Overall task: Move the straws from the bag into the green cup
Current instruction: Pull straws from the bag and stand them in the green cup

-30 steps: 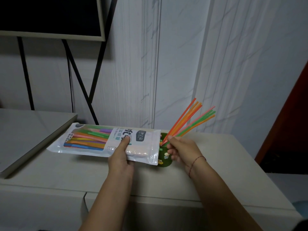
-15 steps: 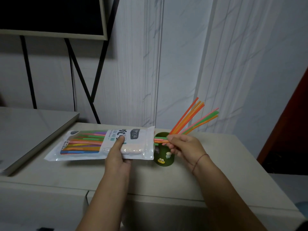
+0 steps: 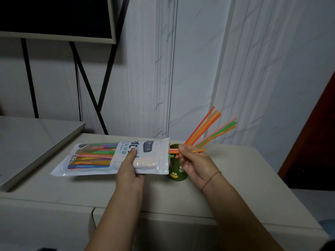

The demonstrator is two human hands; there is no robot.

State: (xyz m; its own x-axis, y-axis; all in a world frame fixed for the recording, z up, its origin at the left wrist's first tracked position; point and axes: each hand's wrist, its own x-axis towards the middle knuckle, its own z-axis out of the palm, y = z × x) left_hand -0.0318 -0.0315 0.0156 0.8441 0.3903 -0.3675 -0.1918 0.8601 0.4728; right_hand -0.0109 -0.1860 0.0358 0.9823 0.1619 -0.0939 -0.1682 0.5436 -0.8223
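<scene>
- The right hand (image 3: 196,162), at centre frame, has its grip pinched on thin pink and orange plastic straws (image 3: 173,151) poking from the bag's mouth.
- The left hand (image 3: 129,171) has its grip around the white plastic zip bag (image 3: 154,160), thumb on top.
- The dark green cup (image 3: 176,177) stands on the beige surface (image 3: 235,178), with orange, pink and green straws (image 3: 204,127) fanning towards the upper right.

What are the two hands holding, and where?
Left hand grips the bag near its open end; right hand pinches straws sticking out of it.

1 wide-angle view from the person's head, facing forward and slightly down across the beige surface (image 3: 250,171) toward a white wall (image 3: 199,69); the left hand (image 3: 129,172) and right hand (image 3: 196,163) sit close, mid-frame.
</scene>
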